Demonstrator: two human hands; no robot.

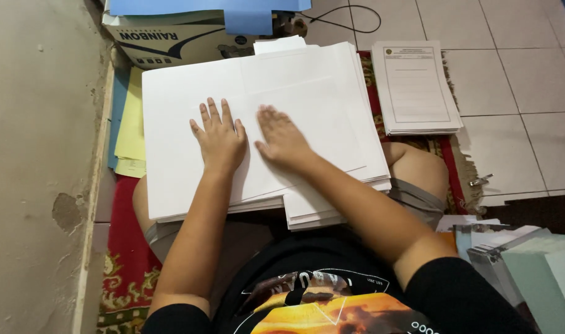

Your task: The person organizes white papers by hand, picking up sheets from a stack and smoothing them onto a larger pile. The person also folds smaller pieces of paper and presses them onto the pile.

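My left hand [219, 137] lies flat, palm down, fingers spread, on a big stack of blank white paper [183, 105] resting across my lap. My right hand [282, 137] lies flat beside it on the same top sheets, fingers together and pointing away from me. Neither hand grips anything. The stack is made of two overlapping piles, the right pile [332, 204] fanning out at its near edge.
A stack of printed forms [415, 86] sits on the tiled floor at the right. A cardboard box [171, 40] with blue sheets stands ahead. Yellow and blue paper [129, 124] lies by the wall at left. Books and folders [517, 253] pile at lower right. A metal clip [481, 180] lies on the tiles.
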